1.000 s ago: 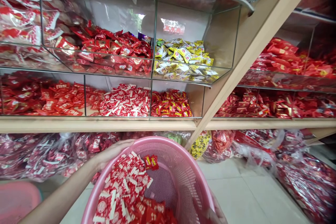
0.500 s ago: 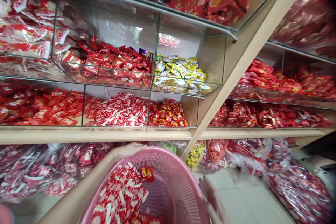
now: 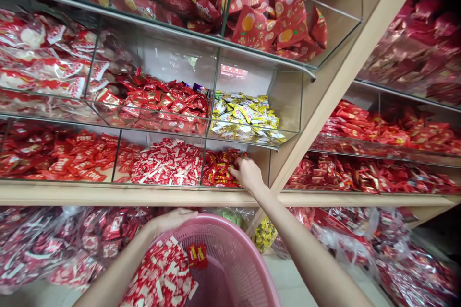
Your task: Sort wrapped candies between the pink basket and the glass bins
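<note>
My left hand (image 3: 172, 219) grips the far rim of a pink plastic basket (image 3: 237, 259) held low in front of me. Inside the basket lie several red-and-white candy packets (image 3: 158, 278) and a couple of small red-and-yellow packets (image 3: 196, 254). My right hand (image 3: 247, 173) reaches into the lower shelf bin of red-and-yellow candy packets (image 3: 219, 172), fingers curled down onto the pile; whether they hold a packet is hidden. Beside that bin sits a bin of red-and-white candies (image 3: 167, 163).
Glass-fronted shelf bins hold yellow-and-white sweets (image 3: 245, 117), red packets (image 3: 158, 100) and large red snack bags (image 3: 273, 19) above. A slanted wooden post (image 3: 324, 100) divides the shelving. Clear sacks of red candy (image 3: 54, 244) lie on the tiled floor, more at the right (image 3: 414, 259).
My right hand left the basket's near side and rose to the red-and-yellow candy bin. The view tilted upward, showing the top shelf. My left hand stays on the rim.
</note>
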`<state>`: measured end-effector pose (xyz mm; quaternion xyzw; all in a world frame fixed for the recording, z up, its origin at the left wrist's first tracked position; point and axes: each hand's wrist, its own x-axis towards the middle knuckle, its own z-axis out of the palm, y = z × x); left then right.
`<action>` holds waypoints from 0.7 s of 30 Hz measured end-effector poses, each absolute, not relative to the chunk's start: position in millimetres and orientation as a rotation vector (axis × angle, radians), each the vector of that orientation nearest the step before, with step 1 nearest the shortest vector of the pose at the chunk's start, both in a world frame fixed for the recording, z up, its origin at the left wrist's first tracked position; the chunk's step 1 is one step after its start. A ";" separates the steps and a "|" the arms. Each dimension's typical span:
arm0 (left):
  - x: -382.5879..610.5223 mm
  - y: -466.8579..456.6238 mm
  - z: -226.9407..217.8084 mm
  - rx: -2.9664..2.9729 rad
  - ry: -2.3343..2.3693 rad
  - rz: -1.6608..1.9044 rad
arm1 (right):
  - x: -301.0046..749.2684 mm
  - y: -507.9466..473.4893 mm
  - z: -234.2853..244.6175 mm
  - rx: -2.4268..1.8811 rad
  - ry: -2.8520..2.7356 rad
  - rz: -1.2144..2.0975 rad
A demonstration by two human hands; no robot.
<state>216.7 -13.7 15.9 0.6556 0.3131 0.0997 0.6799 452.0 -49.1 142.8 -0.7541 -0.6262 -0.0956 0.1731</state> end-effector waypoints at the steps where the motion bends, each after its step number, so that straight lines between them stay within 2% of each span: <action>1: 216.9 -12.9 14.3 1.483 0.705 0.216 | 450.5 -44.3 142.7 -2.207 -1.773 -0.259; 7: 216.5 -9.6 8.4 1.476 0.681 0.202 | 455.1 -36.6 142.7 -2.272 -1.798 -0.126; 21: 216.2 -12.2 9.5 1.459 0.679 0.205 | 453.7 -58.2 132.8 -2.477 -1.678 -0.280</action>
